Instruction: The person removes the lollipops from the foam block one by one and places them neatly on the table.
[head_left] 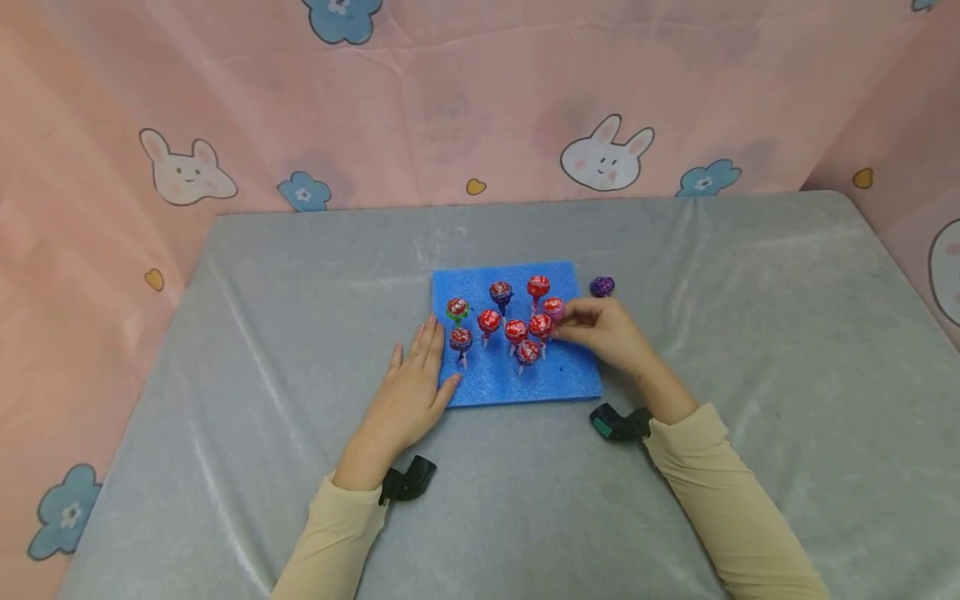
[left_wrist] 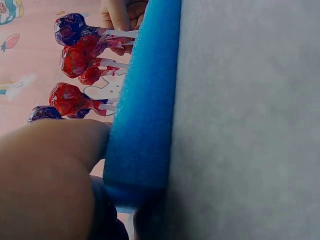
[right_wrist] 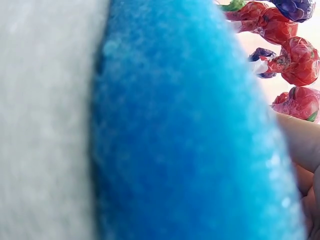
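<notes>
A blue foam board (head_left: 558, 379) lies flat, with several wrapped lollipops standing upright in it by their sticks. My left hand (head_left: 405, 396) rests along the board's left edge, fingers straight and thumb over the front left corner. At the board's right side my right hand (head_left: 603, 333) pinches the stick of a pink-wrapped lollipop (head_left: 553, 307); the fingers hide most of that stick. Right beside it stands a red lollipop (head_left: 541, 325). In the right wrist view the pink wrapper (right_wrist: 302, 104) shows just above my finger, while the foam's side (right_wrist: 175, 130) covers much of the frame.
A purple lollipop (head_left: 602, 287) lies on the grey cloth-covered table (head_left: 510, 500) beyond my right hand. A green-wrapped lollipop (head_left: 457, 309) stands near the board's left edge. Behind the table hangs a pink curtain (head_left: 480, 108) with rabbit prints.
</notes>
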